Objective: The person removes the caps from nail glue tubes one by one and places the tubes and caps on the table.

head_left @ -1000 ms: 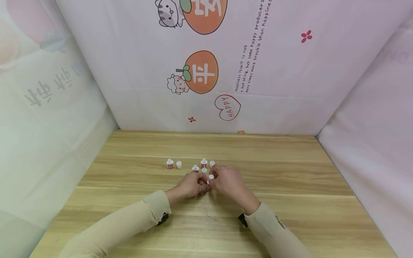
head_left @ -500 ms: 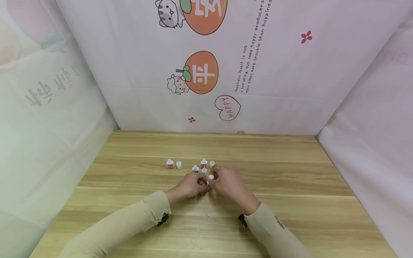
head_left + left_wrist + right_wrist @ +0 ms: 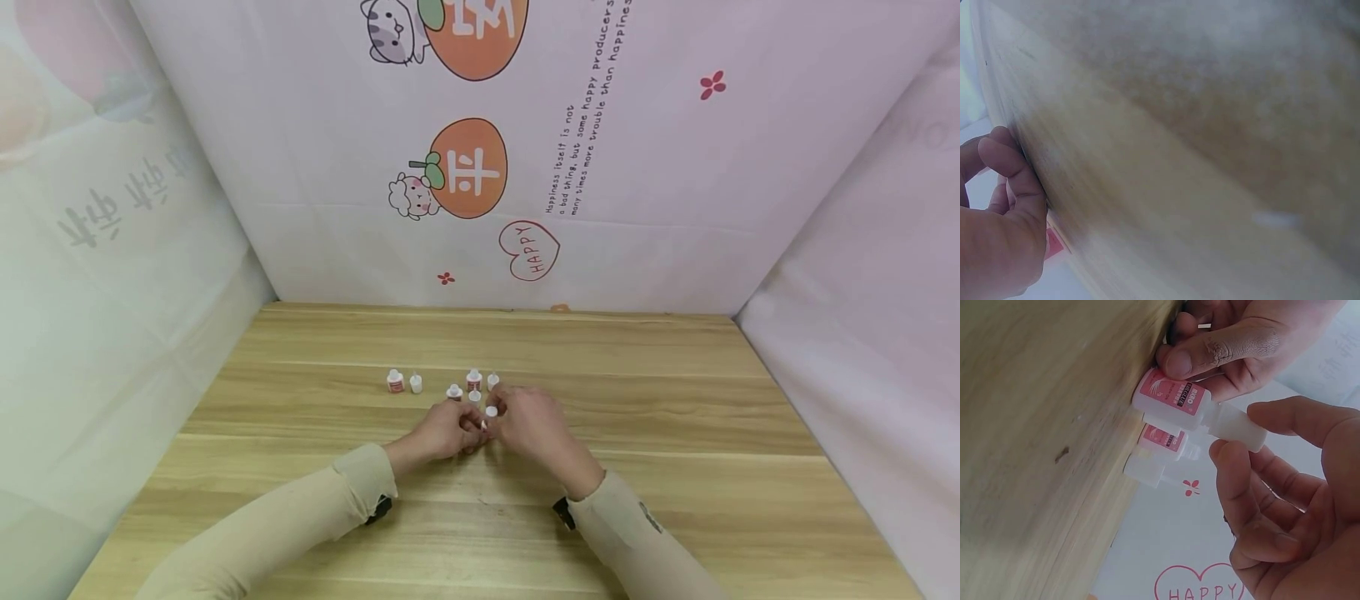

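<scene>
My left hand (image 3: 448, 429) holds a small glue bottle (image 3: 1172, 399) with a pink label, fingers and thumb around its lower body. It stands at the table surface. My right hand (image 3: 531, 421) pinches the bottle's white cap (image 3: 1238, 427) between thumb and fingertips. That cap sits at the bottle's neck; how far it is screwed on I cannot tell. In the left wrist view, my curled left fingers (image 3: 1013, 169) hide most of the work, and a pink label patch (image 3: 1055, 242) shows below them.
Beyond my hands stand more glue bottles (image 3: 395, 382) (image 3: 474, 380) (image 3: 453, 392), with loose white nozzle caps (image 3: 416, 383) (image 3: 493, 381) (image 3: 475, 397) beside them. They are on a wooden table (image 3: 637, 400) with printed cloth walls (image 3: 637, 250) at the back and sides.
</scene>
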A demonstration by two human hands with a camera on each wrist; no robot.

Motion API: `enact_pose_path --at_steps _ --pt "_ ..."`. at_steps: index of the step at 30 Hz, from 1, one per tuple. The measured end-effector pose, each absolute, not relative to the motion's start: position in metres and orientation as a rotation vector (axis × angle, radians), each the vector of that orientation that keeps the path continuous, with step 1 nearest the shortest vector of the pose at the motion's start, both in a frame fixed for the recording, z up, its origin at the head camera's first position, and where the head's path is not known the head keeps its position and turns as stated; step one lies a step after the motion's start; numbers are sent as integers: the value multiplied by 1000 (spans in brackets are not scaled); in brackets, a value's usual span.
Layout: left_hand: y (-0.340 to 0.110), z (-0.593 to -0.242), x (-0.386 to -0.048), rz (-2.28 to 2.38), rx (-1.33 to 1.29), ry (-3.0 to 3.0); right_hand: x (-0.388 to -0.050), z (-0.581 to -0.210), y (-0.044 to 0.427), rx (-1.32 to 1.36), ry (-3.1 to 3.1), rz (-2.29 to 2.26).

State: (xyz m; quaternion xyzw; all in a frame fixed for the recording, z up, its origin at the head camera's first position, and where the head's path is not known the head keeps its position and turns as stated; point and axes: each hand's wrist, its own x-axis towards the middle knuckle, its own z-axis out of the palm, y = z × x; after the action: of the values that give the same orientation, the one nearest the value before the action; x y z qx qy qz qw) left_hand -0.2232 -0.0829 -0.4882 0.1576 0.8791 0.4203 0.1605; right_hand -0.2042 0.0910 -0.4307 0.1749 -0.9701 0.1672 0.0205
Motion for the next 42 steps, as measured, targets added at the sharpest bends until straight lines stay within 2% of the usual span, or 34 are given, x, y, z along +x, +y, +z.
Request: enact_pose_path --at_steps 9,42 --pt "-82 -490 -224 1220 384 2482 -204 -431 90 517 -3025 522" --pt "-82 -489 -224 1230 407 2479 -203 -432 90 502 -3012 472"
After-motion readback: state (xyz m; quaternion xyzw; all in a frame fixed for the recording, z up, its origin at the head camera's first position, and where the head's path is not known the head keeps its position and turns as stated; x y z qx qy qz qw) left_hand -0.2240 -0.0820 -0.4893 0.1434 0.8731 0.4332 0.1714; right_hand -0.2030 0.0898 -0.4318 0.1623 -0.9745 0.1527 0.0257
